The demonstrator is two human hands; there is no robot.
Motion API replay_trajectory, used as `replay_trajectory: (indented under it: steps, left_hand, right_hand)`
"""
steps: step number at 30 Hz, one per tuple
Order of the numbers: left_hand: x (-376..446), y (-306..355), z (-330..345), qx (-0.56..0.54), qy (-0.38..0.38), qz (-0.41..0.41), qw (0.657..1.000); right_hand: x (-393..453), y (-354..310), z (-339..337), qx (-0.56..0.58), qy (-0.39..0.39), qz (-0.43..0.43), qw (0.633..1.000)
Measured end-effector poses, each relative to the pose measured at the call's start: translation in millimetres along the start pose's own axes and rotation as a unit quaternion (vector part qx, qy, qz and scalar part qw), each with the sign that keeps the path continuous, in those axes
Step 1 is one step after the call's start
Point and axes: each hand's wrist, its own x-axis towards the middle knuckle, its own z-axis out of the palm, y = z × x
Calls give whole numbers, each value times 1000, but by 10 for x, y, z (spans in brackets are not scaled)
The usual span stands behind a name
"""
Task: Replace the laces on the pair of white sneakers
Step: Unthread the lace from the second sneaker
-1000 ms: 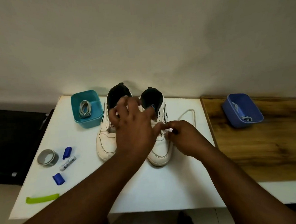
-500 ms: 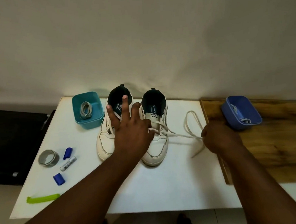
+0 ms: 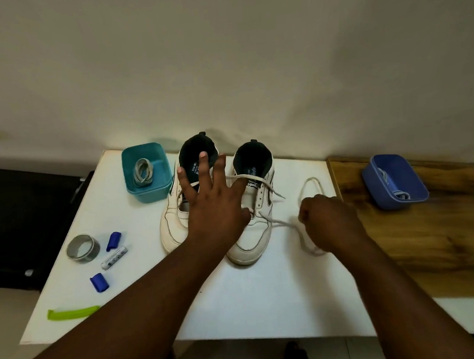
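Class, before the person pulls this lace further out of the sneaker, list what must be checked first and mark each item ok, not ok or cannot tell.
1. Right hand grips the white lace: ok.
2. Left hand lies with straight fingers across both sneakers, steadying them: ok.
3. Lace runs free from the right sneaker to the hand, no knot showing: ok.
4. Lace fully out of the upper eyelets: not ok, a strand still crosses the tongue.
5. Replacement lace ready in the teal box: cannot tell which box holds the new laces.
6. Blue box stands apart from the pulling hand: ok.
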Motion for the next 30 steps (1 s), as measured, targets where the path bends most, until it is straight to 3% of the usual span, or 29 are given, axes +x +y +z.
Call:
replay_trajectory:
  steps: [4,7,11,14,16,18,21,24,30]
  left_hand:
    - [-1,-6,28,0,-7,-4,1000]
    - [7,4,38,6,-13,-8,1000]
    - [13,-49,57,-4,-17,-16,1000]
    - [19,-34,27,-7,-24,-27,999]
    - [8,0,3,-13,-29,-27,999]
    - [5,-1,-13,-14,-31,-28,999]
    - [22,1,-15,-9,-30,-30,999]
    - [17,27,9,-9,-24,-22,999]
    - [39,-41,29,-33,-36,-30,998]
  right_hand:
    - [-7,-110,25,249,47,-36,967]
    - [-10,-441,124,226,24,-90,970]
    - [29,-436,164,122,32,-84,988]
    - [61,-120,95,21,54,32,998]
    - [27,167,-10,-17,21,147,989]
    - [-24,289,-50,-11,-19,191,981]
    - [-55,-34,47,39,14,76,996]
    - [-27,-442,128,136,51,-55,988]
    - [28,-358,169,110,89,-54,989]
